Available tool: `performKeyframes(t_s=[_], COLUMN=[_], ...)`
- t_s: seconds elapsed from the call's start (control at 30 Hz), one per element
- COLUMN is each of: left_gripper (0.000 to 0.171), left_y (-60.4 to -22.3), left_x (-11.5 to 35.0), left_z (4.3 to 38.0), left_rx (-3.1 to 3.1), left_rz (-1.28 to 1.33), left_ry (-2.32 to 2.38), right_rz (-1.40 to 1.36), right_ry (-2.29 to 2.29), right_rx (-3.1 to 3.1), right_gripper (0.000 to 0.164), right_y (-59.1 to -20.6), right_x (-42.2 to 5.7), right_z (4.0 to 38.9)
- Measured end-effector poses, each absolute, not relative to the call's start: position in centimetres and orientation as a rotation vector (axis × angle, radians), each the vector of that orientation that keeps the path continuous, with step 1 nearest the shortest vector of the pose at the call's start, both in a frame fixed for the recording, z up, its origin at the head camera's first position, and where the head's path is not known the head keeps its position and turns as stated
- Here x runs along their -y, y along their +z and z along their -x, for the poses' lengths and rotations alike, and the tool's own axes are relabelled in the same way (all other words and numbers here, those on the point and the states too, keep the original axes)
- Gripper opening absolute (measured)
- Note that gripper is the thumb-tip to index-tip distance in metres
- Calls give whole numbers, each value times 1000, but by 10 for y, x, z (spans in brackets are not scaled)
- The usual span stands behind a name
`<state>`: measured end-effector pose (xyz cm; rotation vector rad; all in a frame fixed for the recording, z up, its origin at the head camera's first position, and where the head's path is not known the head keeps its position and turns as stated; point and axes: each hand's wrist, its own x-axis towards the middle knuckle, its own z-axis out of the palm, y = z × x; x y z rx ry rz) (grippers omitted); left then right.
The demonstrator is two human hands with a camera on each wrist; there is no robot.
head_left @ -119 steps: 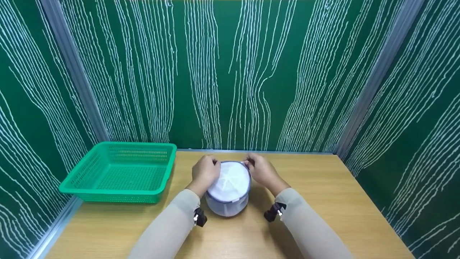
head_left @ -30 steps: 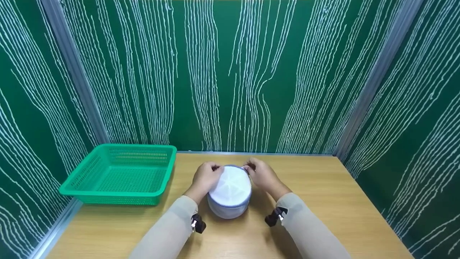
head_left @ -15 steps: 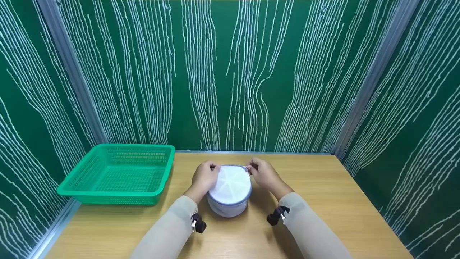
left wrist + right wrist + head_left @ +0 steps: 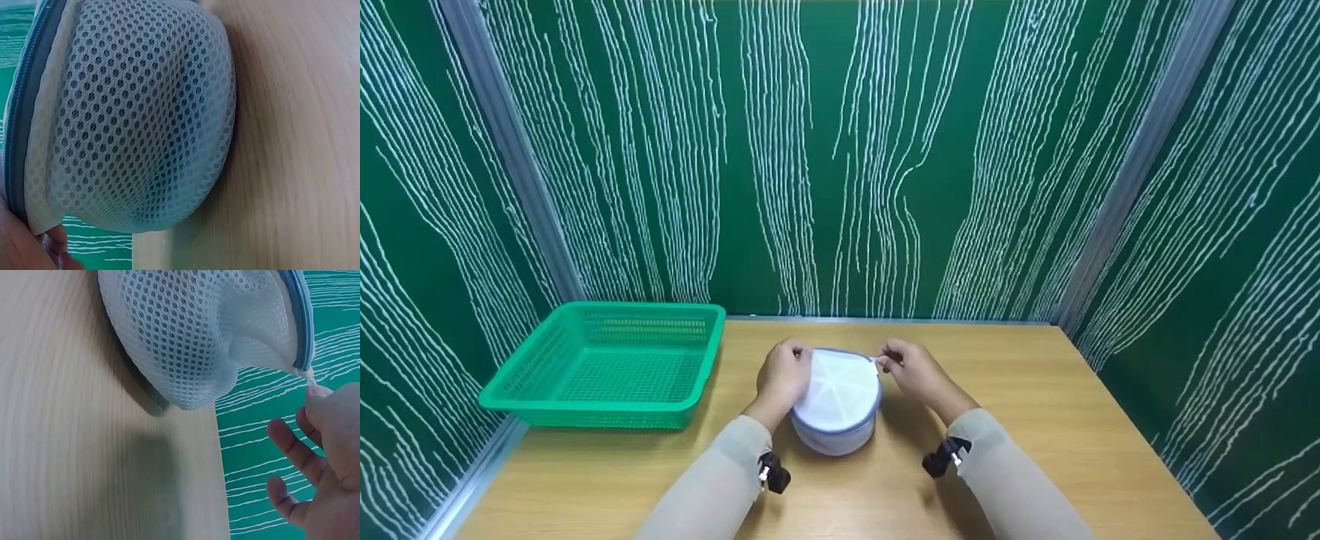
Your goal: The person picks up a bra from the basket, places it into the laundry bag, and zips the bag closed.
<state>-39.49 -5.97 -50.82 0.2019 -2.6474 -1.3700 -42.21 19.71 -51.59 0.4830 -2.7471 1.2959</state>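
A round white mesh laundry bag (image 4: 838, 394) stands on the wooden table, its pale lid bordered by a blue zipper (image 4: 304, 320). My left hand (image 4: 785, 375) grips the bag's far left rim. In the left wrist view, fingers sit at the lower end of the zippered edge, thumb side against it. At the far right rim, my right hand (image 4: 913, 373) pinches the small white zipper pull (image 4: 311, 382) between thumb and index finger; its other fingers are spread loosely in the right wrist view. The mesh side is dented, and the bag's inside is hidden.
A green plastic basket (image 4: 690, 405) with perforated walls stands at the back left of the wooden table (image 4: 1035, 420). Green panels with white wavy lines (image 4: 870, 150) enclose the back and sides. Each sleeve carries a black wrist camera (image 4: 774, 472).
My right hand has moved slightly right and nearer along the rim with the zipper pull. The left hand keeps its grip, and the bag's lid has shifted a little left.
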Motion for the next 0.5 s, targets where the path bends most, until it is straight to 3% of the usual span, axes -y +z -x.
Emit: performKeyframes(t_s=[0.5], left_gripper=[32], left_y=[-498], left_x=[67], left_z=[398], left_rx=[2724], left_rz=[-190], left_ry=[-1305], right_rz=[-453], right_ry=[1266], right_rx=[2668], right_gripper=[10], right_y=[-515], right_x=[-203], right_z=[416])
